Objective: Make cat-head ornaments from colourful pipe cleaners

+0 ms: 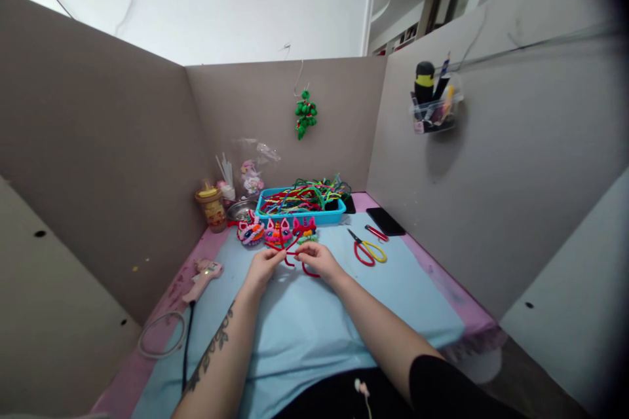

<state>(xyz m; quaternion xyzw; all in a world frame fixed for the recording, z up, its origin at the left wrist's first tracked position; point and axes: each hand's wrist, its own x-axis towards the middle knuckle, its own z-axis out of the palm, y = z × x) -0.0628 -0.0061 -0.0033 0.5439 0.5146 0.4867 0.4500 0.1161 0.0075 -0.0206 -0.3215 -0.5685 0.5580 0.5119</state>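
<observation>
Red pipe cleaners (310, 273), bent into curves with several ends sticking out, are held up between my two hands over the blue cloth. My left hand (266, 266) pinches them from the left, thumb and fingertips together. From the right, my right hand (315, 258) pinches another part of the same red piece. How the strands cross between the fingertips is too small to make out. Just beyond the hands sit fuzzy pipe-cleaner animal heads: a striped one (251, 230), a pink one (278, 232) and a red-and-green one (305, 228).
A blue basket (301, 217) full of coloured pipe cleaners stands behind. To the right lie scissors (367, 251), a small red cutter (376, 232) and a phone (386, 221). A pink glue gun (202, 280) with its cord and a cup (212, 209) are left. Partitions enclose three sides.
</observation>
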